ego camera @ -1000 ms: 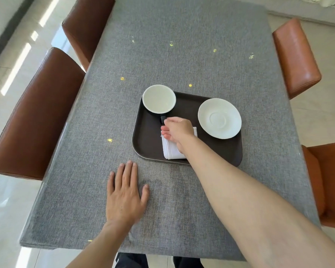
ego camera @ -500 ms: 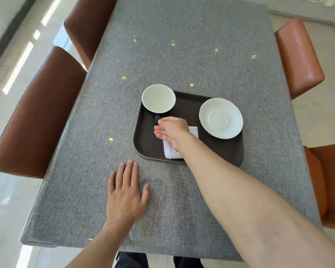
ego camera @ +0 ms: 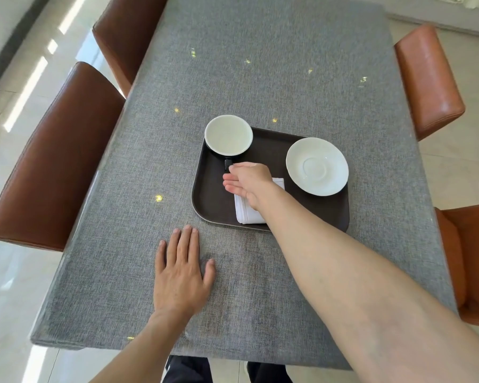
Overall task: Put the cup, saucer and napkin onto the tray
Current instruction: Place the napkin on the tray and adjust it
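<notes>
Reaching over the tray (ego camera: 213,208), the right hand (ego camera: 249,181) hovers above the folded napkin (ego camera: 248,212) with its fingers loose and apart, the thumb just beside the cup (ego camera: 228,135) handle; whether it touches the handle I cannot tell. The cup sits in the tray's far left corner, the saucer (ego camera: 317,165) by the far right edge, the napkin at the near edge, so all three look placed. Resting flat, fingers spread and holding nothing, the left hand (ego camera: 181,275) probably steadies the body on the table (ego camera: 260,64).
</notes>
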